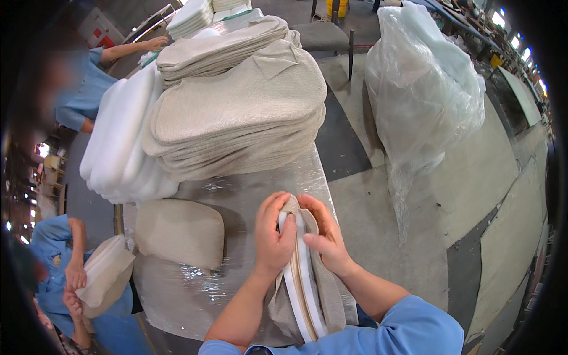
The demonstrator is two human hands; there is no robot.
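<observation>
A beige fabric cushion cover [332, 296] stands on edge close to my body, with a zipper [305, 293] on white tape running along its upward side. My left hand [271, 239] wraps around its far end from the left, with the thumb against the white tape. From the other side my right hand [325, 239] grips the same end, fingers curled over the fabric. What fills the cover, if anything, is hidden. A plump beige cushion [180, 232] lies left of my hands on the plastic-wrapped table [171, 299].
Flat beige covers [236, 106] form a tall stack at the table's far side, beside white padding pieces [121, 136]. A clear plastic bag [420, 89] of white material stands on the right. At the left, one co-worker [53, 242] holds a cushion cover [109, 272]; another [89, 83] reaches out.
</observation>
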